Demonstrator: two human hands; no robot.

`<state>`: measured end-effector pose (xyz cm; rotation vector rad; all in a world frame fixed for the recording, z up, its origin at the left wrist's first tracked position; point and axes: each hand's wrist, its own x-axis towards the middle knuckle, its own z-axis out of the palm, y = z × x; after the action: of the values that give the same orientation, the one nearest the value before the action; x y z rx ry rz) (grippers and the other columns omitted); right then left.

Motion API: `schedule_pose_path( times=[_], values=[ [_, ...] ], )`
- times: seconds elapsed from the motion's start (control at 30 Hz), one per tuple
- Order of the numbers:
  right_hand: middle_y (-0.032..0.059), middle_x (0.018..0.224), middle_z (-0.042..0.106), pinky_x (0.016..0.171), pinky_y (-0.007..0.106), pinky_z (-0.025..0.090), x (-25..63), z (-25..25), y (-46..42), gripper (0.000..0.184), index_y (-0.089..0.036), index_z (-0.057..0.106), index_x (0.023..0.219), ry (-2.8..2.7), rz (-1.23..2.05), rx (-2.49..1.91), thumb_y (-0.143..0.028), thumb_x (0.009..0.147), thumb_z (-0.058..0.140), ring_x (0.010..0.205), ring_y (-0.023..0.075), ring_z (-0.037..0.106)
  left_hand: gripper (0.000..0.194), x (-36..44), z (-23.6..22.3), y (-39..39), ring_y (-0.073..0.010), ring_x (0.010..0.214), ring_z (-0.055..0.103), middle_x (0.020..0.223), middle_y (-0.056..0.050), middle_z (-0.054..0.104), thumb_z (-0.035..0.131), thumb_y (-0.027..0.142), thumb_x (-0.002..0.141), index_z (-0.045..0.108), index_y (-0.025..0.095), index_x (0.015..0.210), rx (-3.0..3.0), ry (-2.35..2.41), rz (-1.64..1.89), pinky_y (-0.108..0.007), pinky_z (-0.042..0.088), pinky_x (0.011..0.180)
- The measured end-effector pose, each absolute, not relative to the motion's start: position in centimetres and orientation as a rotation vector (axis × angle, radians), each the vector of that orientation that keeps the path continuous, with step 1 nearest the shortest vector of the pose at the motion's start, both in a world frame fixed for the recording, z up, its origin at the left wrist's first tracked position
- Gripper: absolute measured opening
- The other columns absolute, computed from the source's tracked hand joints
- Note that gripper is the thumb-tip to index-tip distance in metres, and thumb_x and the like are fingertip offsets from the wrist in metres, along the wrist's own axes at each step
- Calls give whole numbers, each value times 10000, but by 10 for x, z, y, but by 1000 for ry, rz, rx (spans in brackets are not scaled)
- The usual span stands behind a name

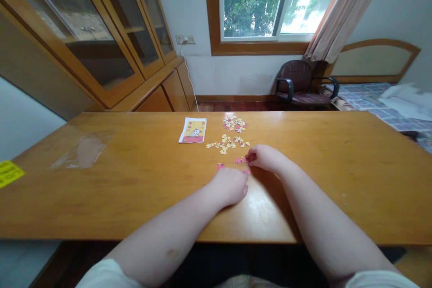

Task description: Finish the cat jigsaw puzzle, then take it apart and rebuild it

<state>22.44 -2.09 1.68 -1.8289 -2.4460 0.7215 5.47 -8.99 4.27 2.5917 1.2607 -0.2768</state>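
Observation:
My left hand [231, 185] rests low over the table with its fingers curled, and a pink jigsaw puzzle piece [246, 171] shows at its fingertips. Another pink piece [220, 166] lies just beyond its knuckles. To the right, my right hand [265, 157] pinches a small puzzle piece [248, 163], largely covered by the fingers. Loose pink pieces [240, 160] lie just left of those fingertips. Farther out are a spread of yellow pieces [224, 145] and a heap of mixed pieces [234, 123].
A picture card [192, 130] with a white animal on yellow and pink lies left of the pieces. Clear plastic film [84, 150] is on the left of the wooden table [151, 198]. Beyond stand a glass-door cabinet [148, 72], a chair [297, 81] and a bed [367, 94].

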Motion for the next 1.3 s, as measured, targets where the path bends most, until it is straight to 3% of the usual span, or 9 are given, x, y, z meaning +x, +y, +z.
schedule_pose_path(
  times=[0.2,0.5,0.77,1.03,1.3],
  values=[
    [24,867,728,594,227,388,218,21,-27,223,-269,748,871,-2553,567,-1883,-220,731,583,744,166,631,346,55,43,-91,-307,864,662,927,-169,694,454,337,837,641,159,1067,2575,1254,-258,-405,515,737],
    [76,910,695,596,241,384,216,26,-32,191,-199,718,801,-2713,443,-1737,-193,737,538,732,172,614,337,55,43,-91,-324,873,661,941,-174,694,419,313,840,634,160,1049,2575,1255,-286,-430,520,729],
    [25,779,697,536,224,343,219,29,-33,140,-211,682,789,-2617,643,-1742,-183,679,600,657,147,582,355,54,44,-92,-311,874,661,947,-172,692,419,307,847,618,156,1099,2574,1253,-292,-410,518,738],
    [0,762,712,642,215,418,226,25,-26,104,-191,678,759,-2352,1087,-1541,-173,685,607,689,132,613,360,54,44,-92,-320,869,661,940,-166,691,411,289,839,615,146,1099,2586,1233,-295,-433,525,733],
    [-8,724,714,620,221,418,222,21,-26,120,-195,695,759,-2340,1116,-1582,-170,674,615,660,135,619,364,53,42,-93,-324,876,659,957,-168,688,428,298,832,603,147,1113,2588,1241,-272,-446,528,733]
  ],
)
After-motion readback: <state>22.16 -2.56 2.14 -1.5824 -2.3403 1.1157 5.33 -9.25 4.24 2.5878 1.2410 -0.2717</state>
